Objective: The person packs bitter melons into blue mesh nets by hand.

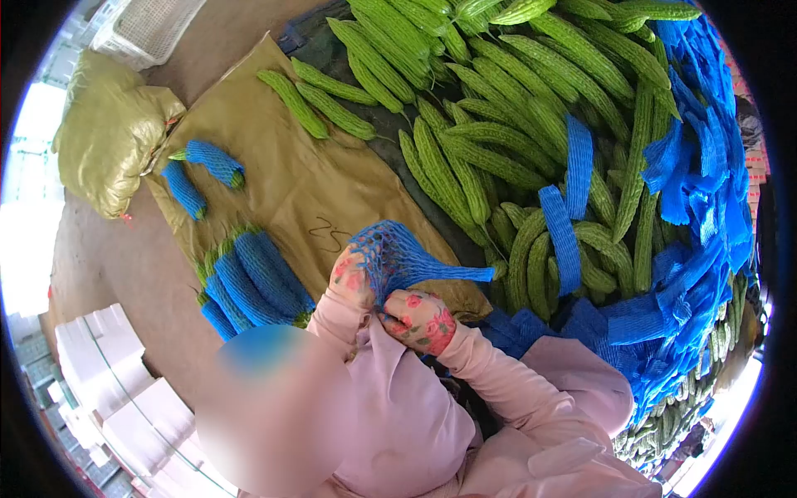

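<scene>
The right hand (418,322) gripped a blue mesh sleeve (411,264) in curled fingers, the left hand (353,276), mesh-veiled, of unclear finger spread; even stretching seemed advisable.

The one wide camera sits on the head — peering forward and down, near left hand (355,272) and right hand (423,322).
</scene>
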The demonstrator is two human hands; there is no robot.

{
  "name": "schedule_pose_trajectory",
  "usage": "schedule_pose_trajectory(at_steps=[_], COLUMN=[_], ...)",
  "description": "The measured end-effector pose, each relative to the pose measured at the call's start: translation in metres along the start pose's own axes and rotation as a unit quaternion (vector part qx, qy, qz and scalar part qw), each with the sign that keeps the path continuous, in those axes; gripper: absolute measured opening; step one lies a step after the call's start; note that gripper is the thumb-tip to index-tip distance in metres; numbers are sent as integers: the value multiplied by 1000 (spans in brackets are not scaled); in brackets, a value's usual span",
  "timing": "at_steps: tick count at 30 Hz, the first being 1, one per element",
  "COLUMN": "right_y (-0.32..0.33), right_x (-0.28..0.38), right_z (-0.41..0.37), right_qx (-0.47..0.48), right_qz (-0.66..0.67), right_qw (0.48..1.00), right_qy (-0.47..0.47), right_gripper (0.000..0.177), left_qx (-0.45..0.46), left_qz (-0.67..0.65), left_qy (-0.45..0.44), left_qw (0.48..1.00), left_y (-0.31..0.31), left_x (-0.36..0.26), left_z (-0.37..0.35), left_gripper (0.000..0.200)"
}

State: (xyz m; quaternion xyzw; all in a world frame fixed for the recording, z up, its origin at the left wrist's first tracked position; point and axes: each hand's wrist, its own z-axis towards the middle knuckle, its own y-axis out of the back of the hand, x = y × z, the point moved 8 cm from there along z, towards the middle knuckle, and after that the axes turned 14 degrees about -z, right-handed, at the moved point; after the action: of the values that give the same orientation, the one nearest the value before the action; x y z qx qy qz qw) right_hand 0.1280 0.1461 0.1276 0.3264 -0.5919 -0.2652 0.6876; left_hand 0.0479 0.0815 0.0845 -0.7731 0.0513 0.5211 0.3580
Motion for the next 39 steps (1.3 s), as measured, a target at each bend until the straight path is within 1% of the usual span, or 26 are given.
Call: schedule_pose_trajectory(at_steps=[1,2,3,4,5,6,7,8,9,11,13,17,19,20,22,24,25,27,29,31,32,34,35,36,37,39], right_y=[-5,-6,-2,21,43,40,46,35,20,8,-2,-9,-8,-3,0,14,13,23,9,-6,-16,-20,-18,-11,0,23], right_x=[2,-7,-7,-8,-10,-17,-11,-16,-18,-14,-6,-27,-28,-25,-15,-1,-1,8,10,16,13,11,9,4,-1,-9], right_z=[-2,-3,2,8,10,15,16,15,13,12,7,4,6,11,17,28,29,28,20,14,10,6,3,3,3,9], right_qx=[8,18,15,-90,-192,-140,-139,-75,-12,40,206,190,182,172,154,91,91,36,54,102,146,141,140,131,111,76], right_qz=[6,-33,-34,33,101,219,221,366,498,411,347,349,406,402,425,447,447,323,311,326,307,299,286,278,258,219], right_qw=[1000,999,999,995,975,959,959,909,830,903,902,907,880,888,882,885,885,946,949,940,940,944,948,951,960,973], right_qy=[13,-35,-35,-40,-45,-114,-115,-186,-250,-122,-151,-140,-166,-141,-132,-92,-90,4,-5,9,-14,0,15,6,1,-2], right_gripper=[13,10,10,6,5,12,12,13,14,11,12,13,15,19,20,21,21,18,17,18,21,21,22,22,20,17], left_qx=[0,48,96,98,93,90,89,88,87,78,56,25,16,14,12,14,15,22,32,43,47,44,32,14,-19,-95], left_qz=[1,187,363,363,380,401,411,410,402,365,311,197,151,130,109,120,133,170,217,269,292,288,223,44,-139,-167], left_qy=[2,-125,-247,-250,-205,-146,-97,-76,-65,-65,-60,-47,-44,-44,-39,-42,-46,-56,-64,-79,-90,-106,-93,-44,-7,87], left_qw=[1000,973,893,892,897,900,902,905,909,926,947,979,987,990,993,992,990,984,974,959,951,951,970,998,990,977], left_y=[0,-10,-25,-22,-15,-11,-8,-5,-4,-4,-3,-5,-8,-9,-11,-11,-11,-12,-13,-18,-21,-26,-27,-27,-27,-29], left_x=[0,-18,-30,-20,-3,8,18,24,24,25,23,28,27,28,25,19,17,11,5,-2,-5,-6,-2,6,14,19], left_z=[-2,-5,-11,-9,-6,-4,-3,-1,3,16,34,55,57,56,51,51,52,54,54,54,55,58,61,67,71,78], left_gripper=[32,31,29,29,29,28,28,28,27,27,26,25,25,25,25,25,25,25,25,25,26,26,26,28,31,35])
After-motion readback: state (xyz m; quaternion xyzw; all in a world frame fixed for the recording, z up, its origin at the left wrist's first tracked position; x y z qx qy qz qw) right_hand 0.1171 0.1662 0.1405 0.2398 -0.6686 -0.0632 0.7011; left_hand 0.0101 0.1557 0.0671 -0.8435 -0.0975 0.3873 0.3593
